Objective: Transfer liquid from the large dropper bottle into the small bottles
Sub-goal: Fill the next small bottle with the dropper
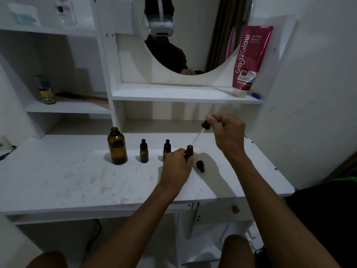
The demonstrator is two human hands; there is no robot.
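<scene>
On the white vanity desk [58, 176], four amber bottles are standing in a row. The large dropper bottle [117, 147] is sitting at the left end, upright and uncapped, its neck open. Just to its right a small capped bottle [144, 151] is standing upright, and beside that a second capped small bottle [167, 147] is partly hidden behind the left hand [176, 167]. That hand is resting on the desk with its fingers curled around the open small bottle [189, 151], gripping the body and holding it upright; only the neck and shoulder are showing above the fingers.

The right hand [229, 135] is hovering above and to the right, its thumb and fingers pinching the black bulb of the dropper [201, 132]. The glass pipette is slanting down and to the left, and its tip is sitting at the mouth of the open small bottle; whether it is touching the rim cannot be told. No liquid level is discernible in the pipette.

A small black dropper cap [200, 165] is lying on its side on the desk, just right of the held bottle and apart from it.

On the shelf above, a pink tube [249, 59] is standing cap-down, leaning against the round mirror [193, 26]. In the left compartment a small spray can [46, 89] is standing upright.
</scene>
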